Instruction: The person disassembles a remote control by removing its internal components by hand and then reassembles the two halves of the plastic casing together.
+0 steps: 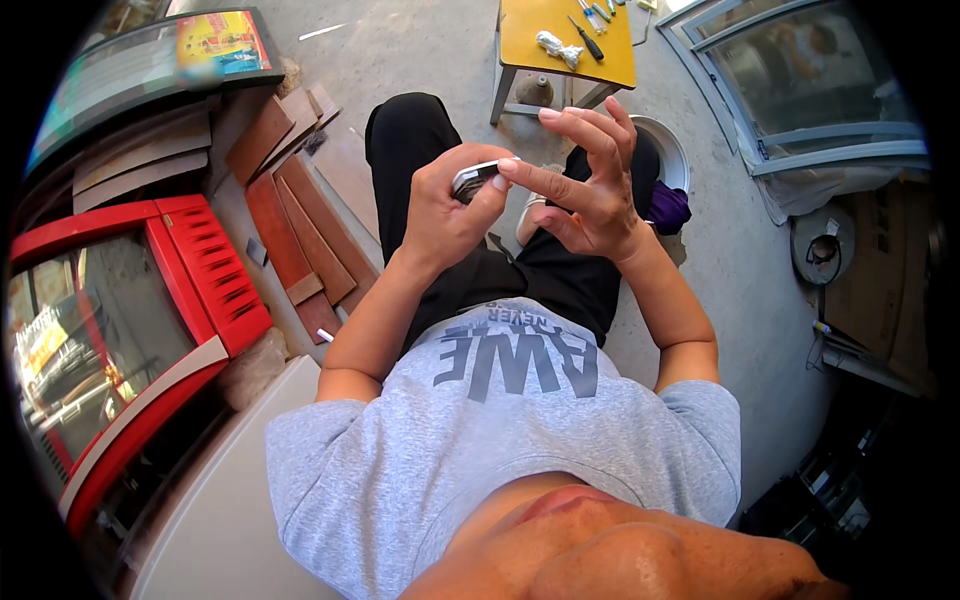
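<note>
Above my lap, my left hand (438, 208) is closed round a small flat device (468, 184) with a silver rim and a dark face. Its exact kind is hard to make out, and my fingers and palm cover part of it. The index fingertip of my right hand (597, 190) touches the far right end of the device. The other fingers of that hand are raised and spread apart, with nothing between them.
Ahead stands a small yellow-topped table (530, 22) bearing a black-handled screwdriver (589, 42), a crumpled whitish bundle (558, 47) and other tools. Wooden boards (290, 235) and a red-framed cabinet (215, 275) lie left. A metal basin (672, 150), purple cloth (668, 208) and framed glass panel (800, 85) are right.
</note>
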Action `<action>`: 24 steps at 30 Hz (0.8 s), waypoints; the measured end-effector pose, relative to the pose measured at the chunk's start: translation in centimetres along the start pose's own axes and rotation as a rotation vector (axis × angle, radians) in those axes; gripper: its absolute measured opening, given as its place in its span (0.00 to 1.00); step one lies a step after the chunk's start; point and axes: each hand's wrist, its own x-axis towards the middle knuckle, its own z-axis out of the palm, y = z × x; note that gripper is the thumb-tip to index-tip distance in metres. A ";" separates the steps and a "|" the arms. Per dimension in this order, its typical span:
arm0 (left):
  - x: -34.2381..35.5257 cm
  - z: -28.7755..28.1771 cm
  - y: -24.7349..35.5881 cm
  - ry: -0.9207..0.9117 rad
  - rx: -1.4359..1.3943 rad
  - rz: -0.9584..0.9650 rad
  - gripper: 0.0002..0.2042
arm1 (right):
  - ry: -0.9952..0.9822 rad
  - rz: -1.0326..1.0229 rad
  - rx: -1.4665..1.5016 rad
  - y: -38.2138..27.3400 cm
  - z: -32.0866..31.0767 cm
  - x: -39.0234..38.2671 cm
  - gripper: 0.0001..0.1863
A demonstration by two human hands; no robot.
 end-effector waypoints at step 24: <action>-0.7 0.1 0.3 -0.163 0.069 -0.054 0.09 | 0.039 0.118 0.467 -1.2 0.8 2.1 0.32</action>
